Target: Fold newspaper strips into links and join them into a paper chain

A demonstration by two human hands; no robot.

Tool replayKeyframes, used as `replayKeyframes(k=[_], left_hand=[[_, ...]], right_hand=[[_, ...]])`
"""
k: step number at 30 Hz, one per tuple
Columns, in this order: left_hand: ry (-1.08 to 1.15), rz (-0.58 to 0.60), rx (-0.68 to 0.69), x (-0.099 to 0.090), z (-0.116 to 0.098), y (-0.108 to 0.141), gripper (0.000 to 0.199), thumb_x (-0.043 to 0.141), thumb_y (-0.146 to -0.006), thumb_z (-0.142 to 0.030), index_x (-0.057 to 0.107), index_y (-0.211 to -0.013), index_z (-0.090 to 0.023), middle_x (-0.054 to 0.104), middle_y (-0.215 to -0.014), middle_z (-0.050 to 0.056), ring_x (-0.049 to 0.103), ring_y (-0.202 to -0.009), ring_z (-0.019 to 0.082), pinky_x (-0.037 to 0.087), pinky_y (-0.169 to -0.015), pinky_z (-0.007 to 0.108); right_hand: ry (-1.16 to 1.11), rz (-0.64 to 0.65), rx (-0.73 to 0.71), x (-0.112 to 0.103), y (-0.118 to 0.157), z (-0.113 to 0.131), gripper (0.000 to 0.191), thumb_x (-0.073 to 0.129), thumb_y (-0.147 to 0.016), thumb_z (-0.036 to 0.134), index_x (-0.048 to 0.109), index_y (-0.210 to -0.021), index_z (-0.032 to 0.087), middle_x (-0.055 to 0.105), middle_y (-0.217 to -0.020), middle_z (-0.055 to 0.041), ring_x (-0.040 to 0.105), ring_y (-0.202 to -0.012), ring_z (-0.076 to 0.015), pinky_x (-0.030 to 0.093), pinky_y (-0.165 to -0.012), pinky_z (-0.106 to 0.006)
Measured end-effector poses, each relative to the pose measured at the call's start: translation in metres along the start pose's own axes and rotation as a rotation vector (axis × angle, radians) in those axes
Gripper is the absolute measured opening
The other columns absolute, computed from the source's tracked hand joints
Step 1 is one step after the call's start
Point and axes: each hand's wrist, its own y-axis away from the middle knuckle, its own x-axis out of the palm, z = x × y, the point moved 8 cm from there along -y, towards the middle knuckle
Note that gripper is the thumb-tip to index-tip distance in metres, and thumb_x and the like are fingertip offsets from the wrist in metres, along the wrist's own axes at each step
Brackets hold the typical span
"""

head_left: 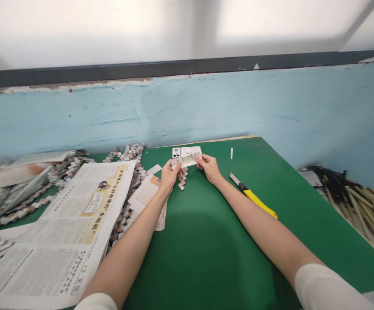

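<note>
Between my two hands a small strip of printed paper (pixel 187 160) is held at its ends, above the green tabletop. My left hand (pixel 170 175) pinches its left end, and my right hand (pixel 208 167) grips the right end between thumb and fingers. Just behind the strip lies a white phone (pixel 187 151), camera side up. A chain of folded paper pieces (pixel 181 185) shows beside and partly under my left hand; whether that hand also holds it, I cannot tell. To the right of my right forearm rests a utility knife (pixel 254 199) with a yellow handle and its blade out.
Newspaper sheets (pixel 60 241) cover the left side, over and beside more folded-paper chains (pixel 125 155). Cut paper pieces (pixel 144 189) lie near my left forearm. A white paper scrap (pixel 231 153) is at the back of the green table (pixel 199 258). Sticks (pixel 364 206) are piled beyond its right edge.
</note>
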Motion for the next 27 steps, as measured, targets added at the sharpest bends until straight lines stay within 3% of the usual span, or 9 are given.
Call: replayKeyframes(k=[4,10,14,19,23,27], left_hand=[[0.043,-0.008,-0.013,-0.001,0.0,-0.001,0.056,0.082,-0.075,-0.053,0.054,-0.108,-0.017,0.07,-0.069,0.0,0.058,-0.046,0.011,0.045,-0.046,0.022],[0.077,0.03,-0.051,0.003,-0.002,0.002,0.041,0.077,-0.075,-0.038,0.057,-0.105,-0.017,0.071,-0.068,0.002,0.057,-0.046,0.011,0.044,-0.047,0.021],[0.096,0.066,-0.052,0.005,-0.004,0.005,0.027,0.069,-0.074,-0.03,0.056,-0.096,-0.018,0.072,-0.07,0.004,0.058,-0.048,0.012,0.045,-0.049,0.023],[0.097,0.132,-0.067,0.008,-0.005,0.009,0.022,0.059,-0.073,-0.033,0.059,-0.088,-0.017,0.073,-0.071,0.009,0.061,-0.051,0.017,0.047,-0.052,0.028],[0.07,0.194,-0.051,0.011,-0.008,0.012,0.038,0.052,-0.08,-0.043,0.071,-0.091,-0.012,0.074,-0.072,0.014,0.062,-0.052,0.019,0.047,-0.053,0.031],[0.061,0.201,-0.079,0.015,-0.003,0.011,0.061,0.048,-0.09,-0.061,0.072,-0.111,-0.009,0.074,-0.073,0.013,0.063,-0.052,0.018,0.047,-0.051,0.029]], right_hand=[[0.033,0.055,0.012,0.004,0.001,0.001,0.04,0.08,-0.076,0.057,0.068,-0.075,0.019,0.056,-0.058,0.0026,0.04,-0.053,-0.0108,0.028,-0.053,-0.027],[-0.073,0.038,0.031,0.0,0.0,-0.001,0.029,0.072,-0.078,0.043,0.073,-0.098,0.022,0.058,-0.06,0.0036,0.043,-0.052,-0.0118,0.033,-0.054,-0.027],[-0.125,0.025,0.027,-0.002,-0.001,0.0,0.016,0.066,-0.077,0.035,0.071,-0.082,0.021,0.058,-0.059,0.0015,0.043,-0.051,-0.0118,0.033,-0.053,-0.028],[-0.097,-0.008,0.048,-0.003,-0.001,0.0,0.012,0.063,-0.075,0.033,0.067,-0.075,0.022,0.055,-0.058,0.0015,0.044,-0.052,-0.0129,0.034,-0.053,-0.028],[-0.1,-0.007,0.027,-0.003,-0.001,0.0,0.01,0.061,-0.075,0.031,0.063,-0.071,0.022,0.054,-0.058,0.0016,0.045,-0.053,-0.0129,0.033,-0.054,-0.027],[-0.042,0.037,-0.006,0.0,0.0,0.001,0.012,0.059,-0.077,0.03,0.065,-0.071,0.022,0.055,-0.058,0.001,0.046,-0.055,-0.0136,0.034,-0.056,-0.028]])
